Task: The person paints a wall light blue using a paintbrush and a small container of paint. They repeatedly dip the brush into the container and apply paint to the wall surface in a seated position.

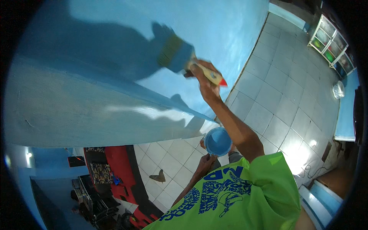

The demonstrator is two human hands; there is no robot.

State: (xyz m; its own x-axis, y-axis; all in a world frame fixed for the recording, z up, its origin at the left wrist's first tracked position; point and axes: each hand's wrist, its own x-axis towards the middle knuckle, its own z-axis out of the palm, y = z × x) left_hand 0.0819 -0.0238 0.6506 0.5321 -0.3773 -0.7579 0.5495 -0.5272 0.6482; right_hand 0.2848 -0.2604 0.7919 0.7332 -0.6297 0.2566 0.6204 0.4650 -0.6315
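My right hand (205, 77) is raised in front of a light blue wall (224, 31), closed around the pale handle of a wide flat paintbrush (211, 74). The handle ends in a red tip. Its blurred bristle end points up and left; I cannot tell whether it touches the wall. Lower down, my left hand (208, 161) grips the near rim of a small round tub (218, 141) with blue paint inside. The tub is held at waist height, beside the wall's corner edge (211, 119). A large shadow of my arm and brush falls across the wall.
A grey-white wall face (72, 115) meets the blue one at the corner. White floor tiles (287, 86) spread on both sides. A red and black sofa (119, 169) stands lower left, near a brown scrap (158, 176) on the floor. A glass-fronted cabinet (329, 40) stands upper right.
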